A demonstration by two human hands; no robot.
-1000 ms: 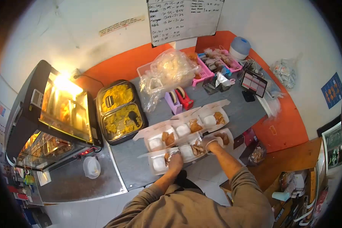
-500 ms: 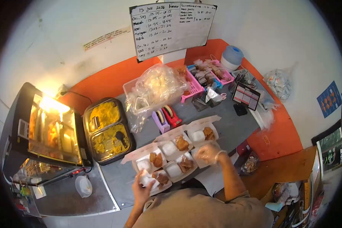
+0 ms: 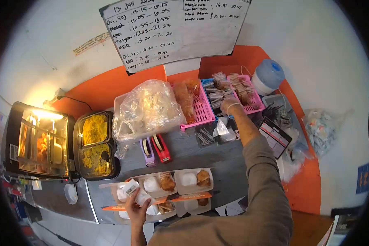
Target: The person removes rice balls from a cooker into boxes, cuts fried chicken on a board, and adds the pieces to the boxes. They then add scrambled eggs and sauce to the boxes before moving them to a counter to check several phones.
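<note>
My left hand [image 3: 136,208] is closed on a white paper slip with printing [image 3: 131,187], above the open food boxes. Several white boxes [image 3: 179,189] stand in two rows, holding white rice mounds [image 3: 152,184] and browned fried chicken pieces [image 3: 203,178]. Orange-printed lid flaps [image 3: 192,197] cross the nearer row and partly hide its contents. Stretched far forward, my right hand [image 3: 230,105], in a clear glove, is at the blue basket [image 3: 208,83] of small packets [image 3: 218,95]. Its fingertips are among the packets, too hidden to show any grip.
Purple and red tape dispensers [image 3: 162,148] stand behind the boxes. A plastic-covered tub [image 3: 123,119] and pink baskets [image 3: 197,120] line the back. At left are a black tray of yellow food [image 3: 95,129] and a lit warming cabinet [image 3: 43,143]. A tablet [image 3: 276,137] stands right.
My right hand has moved from the boxes forward to the packet basket. My left hand still holds the paper, now raised with its print visible. Lid flaps now stand over the nearer row.
</note>
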